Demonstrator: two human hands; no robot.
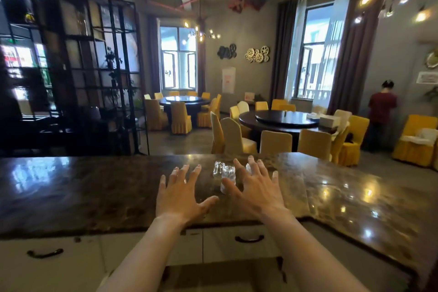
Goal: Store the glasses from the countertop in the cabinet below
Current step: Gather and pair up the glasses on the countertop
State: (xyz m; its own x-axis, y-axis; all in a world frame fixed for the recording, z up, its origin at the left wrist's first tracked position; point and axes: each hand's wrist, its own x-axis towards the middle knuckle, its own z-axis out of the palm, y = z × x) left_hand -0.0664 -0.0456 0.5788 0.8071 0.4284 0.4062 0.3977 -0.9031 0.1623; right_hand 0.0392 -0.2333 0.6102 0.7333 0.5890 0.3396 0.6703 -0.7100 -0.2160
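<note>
A small cluster of clear glasses [224, 174] stands on the dark polished countertop [94, 187], near its middle. My left hand [182, 193] hovers flat over the counter just left of the glasses, fingers spread, holding nothing. My right hand [254, 187] is spread over the right side of the cluster, its thumb beside the nearest glass and its fingers hiding part of another. Below the counter's front edge runs a pale cabinet [220, 244] with dark curved handles [249, 239].
The counter bends toward me on the right [379, 220]. Beyond it lies a dining room with round dark tables [282, 118], yellow-covered chairs and a person in a red top [381, 106] at the far right. A black metal shelf [104, 73] stands at the left.
</note>
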